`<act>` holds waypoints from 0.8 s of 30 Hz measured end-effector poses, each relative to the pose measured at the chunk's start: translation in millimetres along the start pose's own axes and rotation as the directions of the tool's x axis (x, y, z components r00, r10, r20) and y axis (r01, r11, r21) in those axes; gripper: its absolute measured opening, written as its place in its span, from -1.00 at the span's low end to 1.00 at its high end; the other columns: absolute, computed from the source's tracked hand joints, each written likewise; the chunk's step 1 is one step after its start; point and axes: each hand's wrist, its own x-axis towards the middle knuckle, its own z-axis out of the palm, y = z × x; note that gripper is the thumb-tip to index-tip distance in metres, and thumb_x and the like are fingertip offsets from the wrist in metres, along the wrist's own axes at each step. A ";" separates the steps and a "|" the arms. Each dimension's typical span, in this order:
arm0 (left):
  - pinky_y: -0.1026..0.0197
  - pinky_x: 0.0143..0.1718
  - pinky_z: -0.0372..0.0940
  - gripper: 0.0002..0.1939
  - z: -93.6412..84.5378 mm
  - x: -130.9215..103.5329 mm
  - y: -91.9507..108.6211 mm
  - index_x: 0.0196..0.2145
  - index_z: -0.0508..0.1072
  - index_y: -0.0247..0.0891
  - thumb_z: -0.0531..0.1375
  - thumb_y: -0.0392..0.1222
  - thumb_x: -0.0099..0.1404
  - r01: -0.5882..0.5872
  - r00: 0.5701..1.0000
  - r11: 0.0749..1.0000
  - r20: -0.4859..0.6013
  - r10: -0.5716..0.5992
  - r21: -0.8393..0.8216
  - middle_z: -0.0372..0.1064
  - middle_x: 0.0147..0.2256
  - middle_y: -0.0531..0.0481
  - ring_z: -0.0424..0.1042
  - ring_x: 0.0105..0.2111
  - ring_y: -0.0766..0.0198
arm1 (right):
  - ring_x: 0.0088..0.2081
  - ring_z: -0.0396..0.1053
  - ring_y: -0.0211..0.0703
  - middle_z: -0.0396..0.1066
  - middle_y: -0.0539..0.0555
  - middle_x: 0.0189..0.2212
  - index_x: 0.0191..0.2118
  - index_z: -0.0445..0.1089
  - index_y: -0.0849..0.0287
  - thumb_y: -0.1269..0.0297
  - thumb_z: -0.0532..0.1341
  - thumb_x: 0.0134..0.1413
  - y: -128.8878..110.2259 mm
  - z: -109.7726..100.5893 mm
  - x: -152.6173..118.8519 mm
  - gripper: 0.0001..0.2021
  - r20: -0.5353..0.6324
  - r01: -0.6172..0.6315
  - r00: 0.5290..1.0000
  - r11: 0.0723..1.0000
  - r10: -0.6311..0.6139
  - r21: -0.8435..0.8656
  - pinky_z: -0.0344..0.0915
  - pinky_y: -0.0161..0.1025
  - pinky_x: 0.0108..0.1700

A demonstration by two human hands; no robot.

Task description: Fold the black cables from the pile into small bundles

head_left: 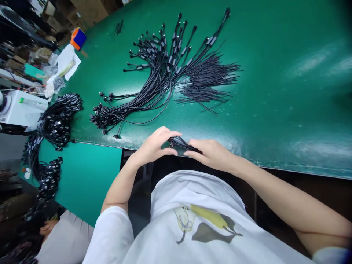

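Note:
Between my hands, at the table's front edge, is a coiled black cable (181, 142). My left hand (159, 143) pinches the end with a connector on it, thumb below and fingers above. My right hand (210, 154) is closed around the other end of the coil. Beyond them on the green table lies a large bundle of black cables (148, 91) with connectors at both ends and grey sleeves near the far ends. To its right a pile of thin black ties (209, 79) is spread out.
Finished-looking coils of black cable (57, 121) are heaped at the left. Near them are a white machine (23, 108), white paper (67, 62) and an orange and blue object (78, 38). A few more ties (118, 28) lie at the back. Another person's sleeve (63, 240) shows at lower left.

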 end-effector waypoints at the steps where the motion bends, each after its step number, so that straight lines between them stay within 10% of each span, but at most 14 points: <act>1: 0.18 -0.15 0.28 -0.51 -1.8 1.6 1.1 0.05 0.36 -0.26 0.27 0.04 0.25 -0.004 0.999 1.000 0.049 0.003 0.013 0.39 -0.19 -0.09 0.34 -0.18 0.18 | -0.47 0.36 -0.20 0.41 0.01 -0.48 -0.30 0.26 0.14 0.16 0.05 0.34 1.3 -0.1 -0.7 -0.79 0.007 0.006 1.000 1.000 -0.006 0.022 0.08 -0.33 -0.40; 9: 0.22 -0.28 0.24 -0.66 10.1 11.5 -3.3 -0.12 0.33 -0.28 0.27 -0.01 0.29 0.064 0.990 0.995 0.122 -0.073 0.070 0.33 -0.32 -0.01 0.34 -0.31 0.22 | -0.34 0.47 -0.09 0.51 0.15 -0.33 -0.13 0.32 0.22 0.24 0.04 0.38 3.7 3.2 0.8 -0.81 -0.044 -0.076 0.997 0.934 0.065 -0.349 -0.02 -0.28 -0.43; 16: 0.17 -0.21 0.30 -0.77 24.0 26.0 -8.8 -0.07 0.34 -0.28 0.21 -0.16 0.36 0.021 0.981 0.996 0.189 -0.036 0.084 0.37 -0.30 -0.03 0.36 -0.26 0.19 | -0.41 0.47 -0.09 0.51 0.09 -0.44 -0.16 0.33 0.22 0.19 0.02 0.40 13.2 2.8 -1.2 -0.76 0.143 -0.106 0.975 0.921 0.170 -0.374 -0.08 -0.27 -0.46; 20: 0.09 -0.07 0.34 -0.44 19.8 23.3 -15.7 0.25 0.14 -0.19 0.18 -0.05 0.38 0.044 0.992 0.997 0.113 -0.051 0.063 0.41 -0.11 -0.12 0.41 -0.15 0.14 | -0.31 0.49 -0.05 0.54 0.15 -0.25 0.07 0.29 0.23 0.20 -0.01 0.40 28.2 -11.7 -19.6 -0.70 -0.070 -0.264 0.964 0.886 0.258 -0.380 0.08 -0.28 -0.44; 24: -0.22 0.16 0.14 -0.40 -14.7 -7.9 -48.3 0.31 0.13 -0.14 0.17 -0.08 0.37 0.253 0.947 0.901 -0.282 -0.156 0.353 0.28 0.12 -0.27 0.25 0.14 -0.15 | -0.14 0.45 0.00 0.43 0.27 -0.02 0.25 0.16 0.26 0.19 -0.08 0.39 58.7 -61.5 -70.2 -0.57 -0.439 -0.568 0.811 0.705 0.388 -0.425 0.27 -0.23 -0.30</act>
